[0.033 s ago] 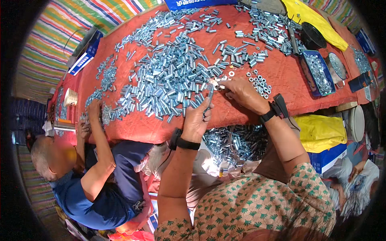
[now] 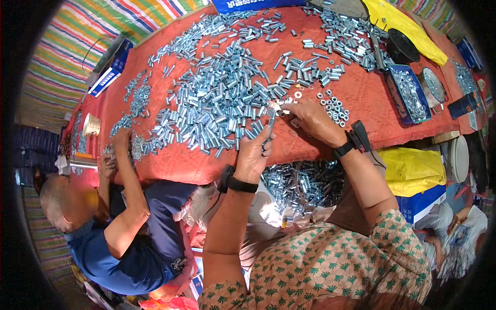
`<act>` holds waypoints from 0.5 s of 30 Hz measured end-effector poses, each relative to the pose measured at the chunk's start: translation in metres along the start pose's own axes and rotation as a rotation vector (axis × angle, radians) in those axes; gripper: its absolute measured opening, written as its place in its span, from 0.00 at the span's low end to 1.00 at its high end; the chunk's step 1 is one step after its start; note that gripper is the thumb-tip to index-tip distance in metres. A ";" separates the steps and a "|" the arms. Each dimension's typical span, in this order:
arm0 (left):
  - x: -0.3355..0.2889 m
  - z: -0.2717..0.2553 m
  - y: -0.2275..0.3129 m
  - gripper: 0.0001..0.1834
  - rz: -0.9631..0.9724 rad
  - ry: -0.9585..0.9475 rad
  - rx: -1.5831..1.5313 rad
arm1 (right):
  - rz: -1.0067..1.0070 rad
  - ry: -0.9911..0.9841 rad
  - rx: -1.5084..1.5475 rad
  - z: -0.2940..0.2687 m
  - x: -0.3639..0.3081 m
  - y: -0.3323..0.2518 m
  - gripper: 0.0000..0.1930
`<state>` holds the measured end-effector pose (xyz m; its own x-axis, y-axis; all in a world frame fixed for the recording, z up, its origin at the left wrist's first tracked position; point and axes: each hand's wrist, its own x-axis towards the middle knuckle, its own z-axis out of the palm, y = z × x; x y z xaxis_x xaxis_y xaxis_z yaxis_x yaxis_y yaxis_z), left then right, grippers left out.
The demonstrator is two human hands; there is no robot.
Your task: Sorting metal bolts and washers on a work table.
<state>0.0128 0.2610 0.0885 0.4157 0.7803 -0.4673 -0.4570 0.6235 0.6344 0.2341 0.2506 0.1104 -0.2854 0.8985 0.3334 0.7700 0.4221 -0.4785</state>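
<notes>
Upright in the grip of my left hand point(image 2: 252, 157) is a slim metal bolt point(image 2: 271, 122), its upper end rising past the fingertips. My right hand point(image 2: 314, 123) comes in from the right, fingers bent together close to the bolt's top. Whatever small piece those fingers pinch is too small to make out. Just beyond both hands lies a big heap of shiny metal sleeves point(image 2: 222, 95) on the red cloth point(image 2: 305, 147). Loose nuts point(image 2: 336, 109) lie beside my right hand, and a pale washer point(image 2: 297, 95) lies beyond its fingers.
More metal parts fill a container point(image 2: 299, 188) below the table edge. At right stand a blue tray point(image 2: 392, 95) of small parts, a black bowl point(image 2: 403, 45) and a round tin point(image 2: 433, 85). A co-worker point(image 2: 124, 248) sits at left, hands among small parts.
</notes>
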 end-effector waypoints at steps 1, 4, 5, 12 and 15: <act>0.003 -0.001 -0.002 0.11 -0.011 0.002 0.004 | 0.012 0.003 -0.043 0.000 0.001 -0.001 0.23; 0.005 0.002 -0.005 0.11 -0.007 -0.002 0.028 | 0.014 -0.010 0.093 -0.005 0.003 0.003 0.23; 0.006 0.003 -0.008 0.11 -0.009 -0.004 0.032 | 0.013 -0.008 0.093 -0.003 0.002 0.006 0.23; -0.003 -0.001 -0.006 0.11 0.009 -0.038 -0.045 | 0.002 -0.042 0.084 0.019 0.005 0.012 0.19; 0.005 -0.012 -0.018 0.13 0.053 -0.175 -0.041 | -0.086 0.081 0.155 0.010 0.005 -0.016 0.12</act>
<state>0.0140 0.2542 0.0675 0.5194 0.7934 -0.3173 -0.5118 0.5862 0.6280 0.2145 0.2500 0.1115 -0.2944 0.8486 0.4396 0.6456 0.5157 -0.5632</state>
